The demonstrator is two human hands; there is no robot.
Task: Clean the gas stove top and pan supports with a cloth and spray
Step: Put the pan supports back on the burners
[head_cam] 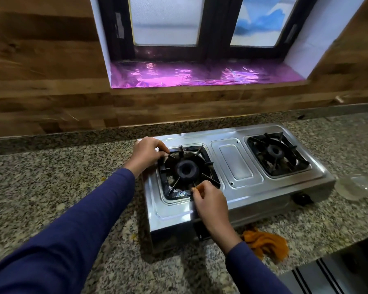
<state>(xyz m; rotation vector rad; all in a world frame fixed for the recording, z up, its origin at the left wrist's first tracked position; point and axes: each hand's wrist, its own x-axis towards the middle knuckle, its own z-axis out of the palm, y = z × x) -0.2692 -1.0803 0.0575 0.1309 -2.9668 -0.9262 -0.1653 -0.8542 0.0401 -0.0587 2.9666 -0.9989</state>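
A two-burner steel gas stove (238, 166) stands on the granite counter. Its left black pan support (206, 160) sits around the left burner. My left hand (146, 153) pinches the support's far left corner. My right hand (208, 201) pinches its near edge, at the front right. The right pan support (277, 153) lies untouched on the right burner. An orange cloth (266, 244) lies crumpled on the counter just in front of the stove, to the right of my right wrist. No spray bottle is in view.
A clear plastic container (355, 186) lies on the counter right of the stove. The wooden wall and a window sill covered with pink foil (200, 74) rise behind. The granite counter (51, 179) stretches to the left; its front edge runs at the lower right.
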